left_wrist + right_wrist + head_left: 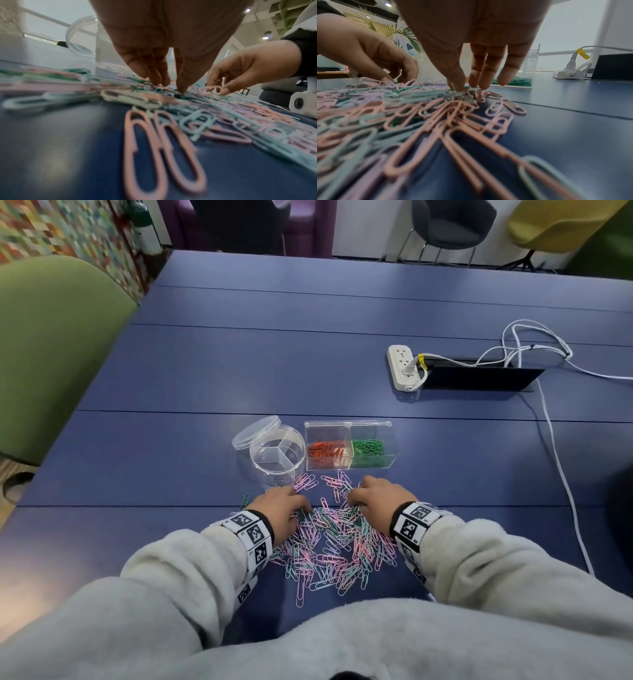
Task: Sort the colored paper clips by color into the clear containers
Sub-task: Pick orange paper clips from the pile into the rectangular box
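A loose pile of pink, pale blue, lilac and dark green paper clips (337, 542) lies on the blue table (205, 371). Behind it stands a round clear container (278, 457) with three empty sections, its lid (255, 431) leaning on it. A rectangular clear box (349, 428) holds red clips (325, 450) on the left and green clips (368, 447) on the right. My left hand (286, 506) points down, fingertips (160, 81) touching the pile, thumb slightly apart. My right hand (375, 494) pinches a dark green clip (464, 88) between thumb and index finger at the pile's far edge.
A white power strip (404, 368) with white cables (555, 460) and a black panel (479, 376) lie at the back right. A green chair (51, 354) stands left of the table. Bare blue tabletop surrounds the pile and boxes.
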A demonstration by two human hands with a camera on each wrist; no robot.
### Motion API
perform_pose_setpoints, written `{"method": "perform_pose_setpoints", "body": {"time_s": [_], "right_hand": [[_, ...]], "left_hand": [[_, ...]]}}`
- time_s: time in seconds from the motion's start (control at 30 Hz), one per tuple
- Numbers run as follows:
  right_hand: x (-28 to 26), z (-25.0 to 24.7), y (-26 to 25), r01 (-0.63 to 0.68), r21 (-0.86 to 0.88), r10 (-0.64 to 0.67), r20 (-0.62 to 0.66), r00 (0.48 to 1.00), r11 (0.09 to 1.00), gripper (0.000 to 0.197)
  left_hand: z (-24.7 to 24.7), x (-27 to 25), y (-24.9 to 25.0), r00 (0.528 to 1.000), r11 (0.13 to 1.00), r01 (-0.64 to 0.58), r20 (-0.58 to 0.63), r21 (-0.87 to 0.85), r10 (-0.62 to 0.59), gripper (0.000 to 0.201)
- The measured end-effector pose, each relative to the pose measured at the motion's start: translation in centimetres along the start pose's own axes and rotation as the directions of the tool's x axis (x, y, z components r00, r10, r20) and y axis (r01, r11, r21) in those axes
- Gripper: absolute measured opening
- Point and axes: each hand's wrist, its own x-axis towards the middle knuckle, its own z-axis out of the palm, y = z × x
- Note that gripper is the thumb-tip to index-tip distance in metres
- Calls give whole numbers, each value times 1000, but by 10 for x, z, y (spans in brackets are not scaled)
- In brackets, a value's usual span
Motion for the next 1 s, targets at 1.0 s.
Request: {"method": "perform_pose_setpoints", "body": {"time_s": [1.0], "right_hand": [[-9, 4, 16, -121, 653, 234, -88, 968, 747, 19]], "left_hand": [[-6, 11, -5, 998, 995, -28, -47, 96, 32, 15]]}}
